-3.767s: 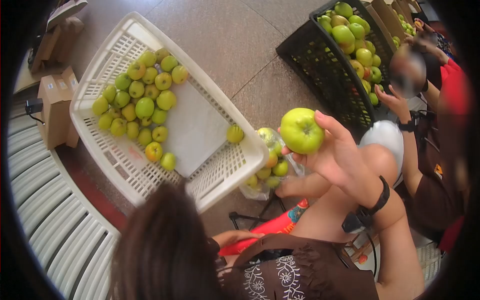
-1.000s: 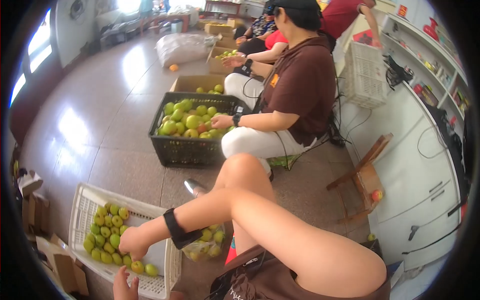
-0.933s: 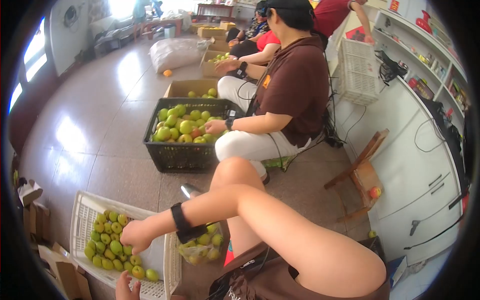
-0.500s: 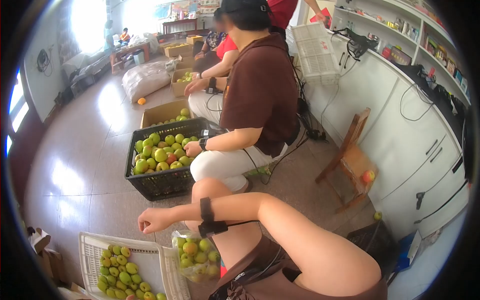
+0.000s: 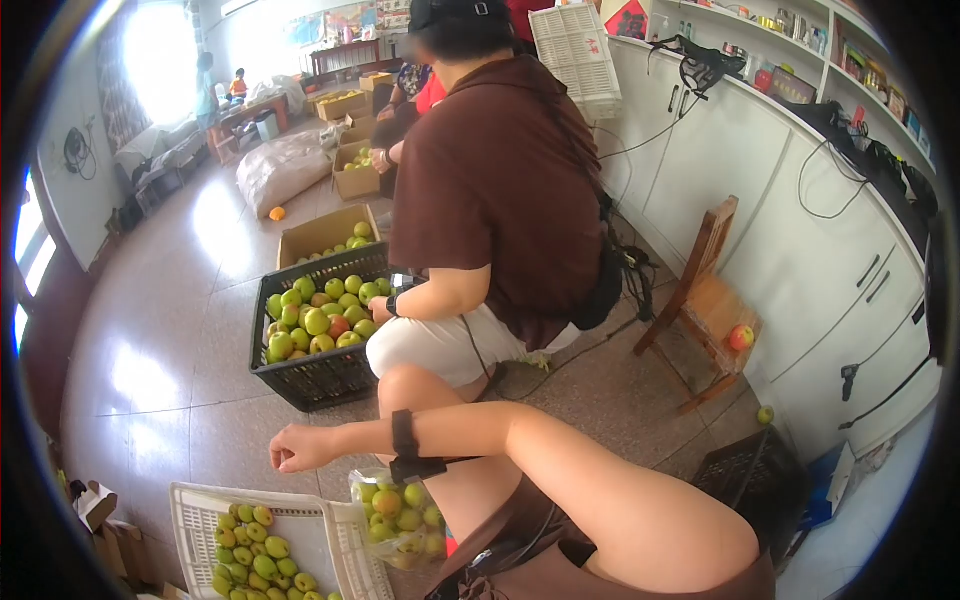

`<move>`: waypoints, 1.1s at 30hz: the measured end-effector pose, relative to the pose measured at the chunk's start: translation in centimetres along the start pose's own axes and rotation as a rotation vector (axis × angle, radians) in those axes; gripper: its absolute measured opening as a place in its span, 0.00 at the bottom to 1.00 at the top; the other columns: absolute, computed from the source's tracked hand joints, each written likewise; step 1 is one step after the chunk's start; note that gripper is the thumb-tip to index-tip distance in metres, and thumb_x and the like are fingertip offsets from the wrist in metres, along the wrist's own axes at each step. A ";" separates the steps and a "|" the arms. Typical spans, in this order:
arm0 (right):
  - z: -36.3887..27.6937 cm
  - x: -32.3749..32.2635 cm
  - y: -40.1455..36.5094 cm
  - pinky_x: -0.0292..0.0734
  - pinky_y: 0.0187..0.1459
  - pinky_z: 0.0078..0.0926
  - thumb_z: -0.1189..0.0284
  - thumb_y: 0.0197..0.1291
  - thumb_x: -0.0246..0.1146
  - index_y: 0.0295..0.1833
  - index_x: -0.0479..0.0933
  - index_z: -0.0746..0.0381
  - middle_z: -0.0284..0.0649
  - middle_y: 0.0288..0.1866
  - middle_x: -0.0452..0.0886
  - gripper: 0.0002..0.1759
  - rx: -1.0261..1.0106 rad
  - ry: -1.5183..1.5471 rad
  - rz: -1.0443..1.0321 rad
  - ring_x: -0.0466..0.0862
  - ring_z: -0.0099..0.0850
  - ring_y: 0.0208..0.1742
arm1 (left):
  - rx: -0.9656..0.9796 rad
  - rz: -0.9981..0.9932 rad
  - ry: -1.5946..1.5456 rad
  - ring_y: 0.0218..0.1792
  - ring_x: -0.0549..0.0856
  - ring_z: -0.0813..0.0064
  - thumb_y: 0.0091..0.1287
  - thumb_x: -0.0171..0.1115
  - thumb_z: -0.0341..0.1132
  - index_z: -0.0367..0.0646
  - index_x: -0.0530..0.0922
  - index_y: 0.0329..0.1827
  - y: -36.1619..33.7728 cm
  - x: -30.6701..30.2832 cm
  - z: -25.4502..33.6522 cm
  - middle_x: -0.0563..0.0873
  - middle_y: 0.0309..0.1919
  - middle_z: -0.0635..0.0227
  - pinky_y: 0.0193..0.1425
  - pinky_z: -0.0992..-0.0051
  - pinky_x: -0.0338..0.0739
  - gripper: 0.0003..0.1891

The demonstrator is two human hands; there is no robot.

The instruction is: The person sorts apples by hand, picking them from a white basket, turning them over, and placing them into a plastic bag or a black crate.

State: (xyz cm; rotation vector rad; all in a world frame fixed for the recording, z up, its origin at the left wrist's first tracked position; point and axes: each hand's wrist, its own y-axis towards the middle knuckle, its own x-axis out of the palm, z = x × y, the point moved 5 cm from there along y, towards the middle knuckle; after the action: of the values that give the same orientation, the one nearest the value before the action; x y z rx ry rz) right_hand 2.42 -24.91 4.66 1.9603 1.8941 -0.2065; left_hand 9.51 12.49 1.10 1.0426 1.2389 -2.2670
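My right hand (image 5: 303,448) hangs in the air above a white plastic crate (image 5: 350,535), apart from it. Its fingers are curled in, and I see nothing in them. A dark band with a small box circles this wrist. Green apples (image 5: 262,563) lie inside the white crate. Beside it, under my forearm, stands a clear plastic bag (image 5: 405,515) of green and reddish apples. My left hand is out of view.
A co-worker in brown (image 5: 500,190) crouches ahead, one hand at a black crate (image 5: 310,385) of apples. Behind it is a cardboard box (image 5: 330,225). A wooden chair (image 5: 700,290) holds one apple (image 5: 741,337). A dark crate (image 5: 745,480) stands at right.
My right hand has shifted slightly left and up. The co-worker leans further forward and left, covering more of the person in red. The upright white crate behind appears further left and higher.
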 end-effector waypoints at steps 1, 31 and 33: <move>0.2 0.1 0.1 0.73 0.33 0.29 0.71 0.49 0.62 0.36 0.77 0.66 0.43 0.29 0.79 0.11 -0.010 -0.003 0.002 0.79 0.32 0.31 | -0.004 0.002 0.001 0.62 0.68 0.57 0.66 0.51 0.47 0.38 0.64 0.63 -0.1 0.0 0.0 0.70 0.60 0.52 0.64 0.65 0.60 0.27; 0.8 6.4 4.5 0.77 0.32 0.26 0.72 0.50 0.59 0.37 0.77 0.69 0.42 0.27 0.81 0.11 0.088 0.021 -0.156 0.82 0.28 0.28 | -0.011 0.057 0.025 0.60 0.70 0.57 0.67 0.50 0.41 0.35 0.66 0.60 -3.7 -1.6 2.8 0.71 0.59 0.51 0.62 0.66 0.63 0.23; 1.1 8.3 5.6 0.77 0.31 0.25 0.71 0.51 0.58 0.38 0.77 0.69 0.42 0.28 0.82 0.12 0.121 0.041 -0.233 0.82 0.27 0.28 | 0.083 0.182 0.006 0.49 0.75 0.59 0.63 0.55 0.37 0.35 0.69 0.54 -2.9 -1.2 1.4 0.76 0.48 0.52 0.54 0.67 0.68 0.19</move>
State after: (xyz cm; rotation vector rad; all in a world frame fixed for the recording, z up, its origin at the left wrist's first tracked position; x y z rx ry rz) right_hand 8.63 -17.60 1.55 1.8271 2.1826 -0.3574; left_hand 7.94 12.91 4.15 1.1431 1.0150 -2.1930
